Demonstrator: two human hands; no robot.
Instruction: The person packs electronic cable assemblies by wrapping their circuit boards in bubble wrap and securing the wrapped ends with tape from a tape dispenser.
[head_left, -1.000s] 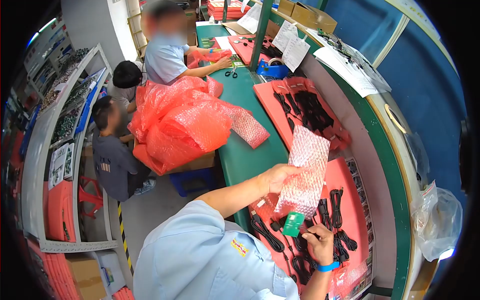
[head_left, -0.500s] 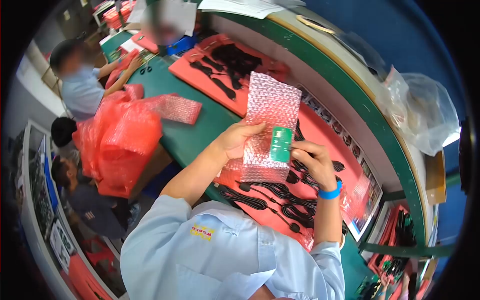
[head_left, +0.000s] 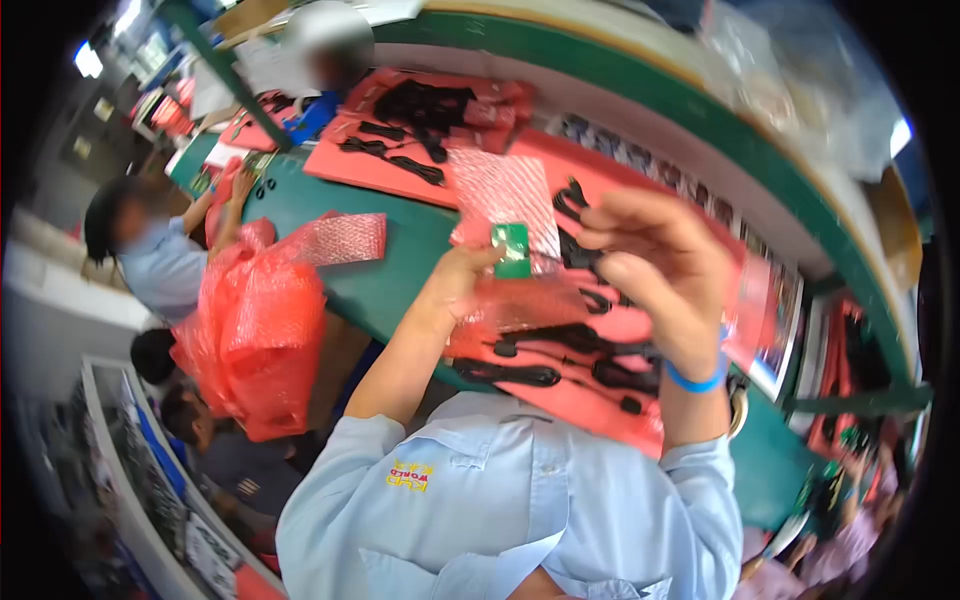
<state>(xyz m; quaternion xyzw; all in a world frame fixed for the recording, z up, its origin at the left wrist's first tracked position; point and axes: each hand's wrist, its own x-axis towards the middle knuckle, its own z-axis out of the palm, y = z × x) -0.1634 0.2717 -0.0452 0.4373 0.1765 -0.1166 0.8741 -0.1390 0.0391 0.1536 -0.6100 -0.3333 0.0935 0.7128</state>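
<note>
- On the light blue shirt (head_left: 500,500), the yellow and red emblem (head_left: 410,477) shows the word "WORLD"; its other letters are unclear.
- Left of this shirt, the print (head_left: 246,487) on a dark shirt (head_left: 232,462) is too blurred for reading.

The left hand (head_left: 464,272) holds a green board (head_left: 513,255) against bubble wrap (head_left: 505,190); the right hand (head_left: 672,270) is half-open near black cables (head_left: 520,375).

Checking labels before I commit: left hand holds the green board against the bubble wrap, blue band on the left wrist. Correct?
One error: the blue band is on the right wrist, as the head view shows. The rest stands: left hand holds the green board against the bubble wrap.
</note>
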